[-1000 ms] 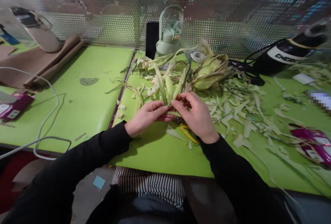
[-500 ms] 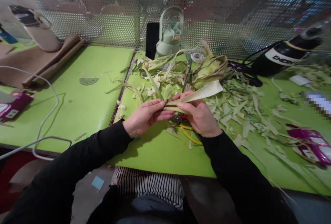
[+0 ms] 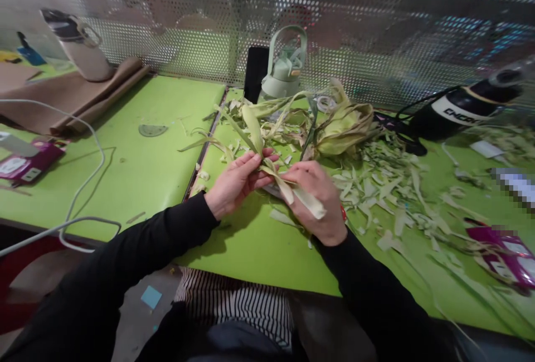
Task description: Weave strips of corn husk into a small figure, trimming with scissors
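Both hands meet over the green table, working a bundle of pale green corn-husk leaves. My left hand pinches the bundle where the leaves join, and the leaves fan up and away from it. My right hand is closed on one husk strip that is folded down across its back toward me. Black sleeves cover both arms. A bit of red shows under my right wrist; I cannot make out what it is.
A heap of corn husks and several scattered husk scraps lie behind and to the right. A pale green bottle and a dark phone stand against the perforated metal screen. A black bottle, purple packets, a white cable.
My right hand has pulled the husk strip from pointing up to the right down toward me over the hand. The left hand kept its pinch. The view shifted slightly left.
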### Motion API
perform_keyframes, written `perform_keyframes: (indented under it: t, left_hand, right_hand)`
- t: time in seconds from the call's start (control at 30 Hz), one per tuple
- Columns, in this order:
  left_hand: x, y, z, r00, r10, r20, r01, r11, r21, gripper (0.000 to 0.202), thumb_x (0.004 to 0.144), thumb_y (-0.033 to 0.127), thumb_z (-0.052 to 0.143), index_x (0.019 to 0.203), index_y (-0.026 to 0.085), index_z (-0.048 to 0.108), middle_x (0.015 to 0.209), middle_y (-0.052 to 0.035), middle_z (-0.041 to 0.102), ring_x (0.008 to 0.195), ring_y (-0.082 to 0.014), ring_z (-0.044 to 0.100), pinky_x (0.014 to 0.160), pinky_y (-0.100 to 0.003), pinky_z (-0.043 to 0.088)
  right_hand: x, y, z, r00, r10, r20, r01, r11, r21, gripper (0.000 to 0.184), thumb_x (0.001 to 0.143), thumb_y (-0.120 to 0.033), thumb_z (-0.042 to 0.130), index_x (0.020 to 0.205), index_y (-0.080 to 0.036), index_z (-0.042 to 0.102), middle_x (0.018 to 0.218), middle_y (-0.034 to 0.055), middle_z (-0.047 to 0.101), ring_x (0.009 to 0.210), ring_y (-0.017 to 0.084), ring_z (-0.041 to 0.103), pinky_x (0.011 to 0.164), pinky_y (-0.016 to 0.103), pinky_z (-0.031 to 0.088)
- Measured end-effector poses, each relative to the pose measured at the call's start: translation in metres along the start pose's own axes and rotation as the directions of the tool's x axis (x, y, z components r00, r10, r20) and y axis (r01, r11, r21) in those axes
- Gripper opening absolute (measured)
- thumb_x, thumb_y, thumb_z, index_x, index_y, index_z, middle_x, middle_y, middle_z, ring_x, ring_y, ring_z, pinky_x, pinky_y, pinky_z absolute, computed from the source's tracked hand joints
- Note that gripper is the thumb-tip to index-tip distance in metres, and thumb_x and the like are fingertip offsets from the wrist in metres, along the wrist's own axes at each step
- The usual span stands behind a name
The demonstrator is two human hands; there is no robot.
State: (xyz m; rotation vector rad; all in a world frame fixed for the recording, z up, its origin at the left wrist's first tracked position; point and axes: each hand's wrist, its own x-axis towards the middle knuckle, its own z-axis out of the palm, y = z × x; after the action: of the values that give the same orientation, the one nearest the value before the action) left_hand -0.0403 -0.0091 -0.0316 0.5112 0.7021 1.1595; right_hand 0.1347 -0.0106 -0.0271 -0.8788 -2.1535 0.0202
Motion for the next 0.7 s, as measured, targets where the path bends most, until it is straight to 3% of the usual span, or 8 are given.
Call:
perform_keyframes:
  t: [0.13, 0.27, 0.4, 0.5, 0.6, 0.7]
  left_hand:
    - [-0.002, 0.003, 0.002, 0.998, -0.002, -0.071, 0.006, 0.999, 0.053, 0.021, 0.098, 0.018, 0.048, 0.105, 0.016, 0.067, 0.115, -0.0062, 0.072, 0.074, -0.0067, 0.069, 0.06, -0.016, 0.057]
    - [-0.004, 0.012, 0.004, 0.997, -0.041, -0.063, 0.048, 0.993, 0.109, 0.021, 0.098, 0.018, 0.048, 0.103, 0.016, 0.069, 0.116, -0.0053, 0.071, 0.074, -0.0067, 0.068, 0.061, -0.017, 0.059]
    - [-0.002, 0.017, 0.004, 1.0, -0.012, -0.016, 0.013, 0.999, 0.038, 0.023, 0.099, 0.014, 0.046, 0.103, 0.015, 0.068, 0.117, -0.0059, 0.07, 0.081, -0.0075, 0.07, 0.064, -0.015, 0.059]
    - [-0.001, 0.017, 0.004, 0.999, 0.035, -0.017, -0.035, 0.999, -0.002, 0.025, 0.098, 0.013, 0.045, 0.108, 0.014, 0.067, 0.117, -0.0074, 0.07, 0.091, -0.0094, 0.072, 0.067, -0.011, 0.057]
    - [-0.001, 0.018, 0.005, 0.997, 0.067, -0.047, -0.066, 0.997, 0.027, 0.026, 0.099, 0.013, 0.044, 0.113, 0.012, 0.066, 0.112, -0.0088, 0.072, 0.091, -0.0098, 0.072, 0.066, -0.01, 0.056]
    - [-0.003, 0.018, 0.007, 0.996, 0.075, -0.057, -0.069, 0.993, 0.092, 0.025, 0.099, 0.013, 0.044, 0.109, 0.011, 0.067, 0.102, -0.0082, 0.074, 0.084, -0.0083, 0.071, 0.066, -0.011, 0.055]
  right_hand:
    - [-0.002, -0.007, 0.001, 0.982, -0.116, 0.148, 0.153, 0.953, -0.263, 0.014, 0.092, -0.021, 0.057, 0.082, -0.02, 0.066, 0.087, 0.0079, 0.066, 0.075, 0.018, 0.059, 0.062, 0.029, 0.048]
    - [-0.002, -0.003, -0.005, 0.982, -0.082, 0.172, 0.136, 0.936, -0.326, 0.015, 0.094, -0.023, 0.055, 0.09, -0.02, 0.069, 0.09, 0.0088, 0.069, 0.078, 0.02, 0.06, 0.064, 0.03, 0.049]
    - [-0.003, 0.005, -0.005, 0.986, -0.075, 0.152, 0.105, 0.973, -0.203, 0.021, 0.093, -0.019, 0.054, 0.105, -0.018, 0.071, 0.088, 0.0082, 0.07, 0.078, 0.02, 0.063, 0.066, 0.031, 0.053]
    - [-0.006, 0.006, -0.001, 0.978, -0.072, 0.194, 0.106, 0.979, -0.172, 0.028, 0.093, -0.019, 0.052, 0.114, -0.02, 0.071, 0.091, 0.0086, 0.072, 0.079, 0.021, 0.064, 0.068, 0.035, 0.055]
    - [-0.005, 0.006, 0.0, 0.957, -0.105, 0.269, 0.132, 0.988, -0.081, 0.031, 0.091, -0.023, 0.056, 0.119, -0.023, 0.069, 0.104, 0.0098, 0.072, 0.093, 0.026, 0.064, 0.078, 0.043, 0.057]
    - [0.0, 0.01, -0.003, 0.957, -0.009, 0.29, -0.017, 0.996, 0.087, 0.038, 0.087, -0.038, 0.066, 0.122, -0.021, 0.066, 0.114, 0.0122, 0.067, 0.1, 0.027, 0.064, 0.084, 0.046, 0.057]
